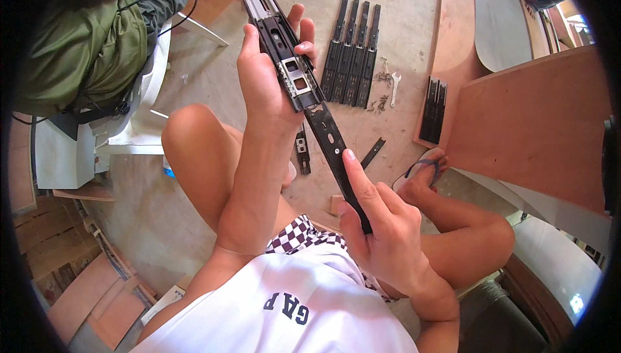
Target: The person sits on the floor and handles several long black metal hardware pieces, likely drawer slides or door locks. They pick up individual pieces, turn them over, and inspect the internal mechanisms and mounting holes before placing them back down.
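Note:
A black metal drawer slide point(330, 138), partly extended, slants across the middle in front of me. My left hand point(264, 84) wraps round its wider upper section, where silver metal parts show. Lower down, my right hand point(387, 223) grips the narrow rail, the index fingertip resting on it close to a small hole. On the floor beyond lie several more black drawer slides point(350, 71), side by side. A short slide piece point(302, 152) and a small dark strip point(373, 152) lie nearer, on either side of the held rail.
An open-end wrench point(394, 89) and scattered screws point(378, 103) lie right of the row of slides. More slides point(434, 112) rest by a wooden panel point(517, 107) at right. A person in green point(81, 62) sits on a white chair point(139, 136) at left.

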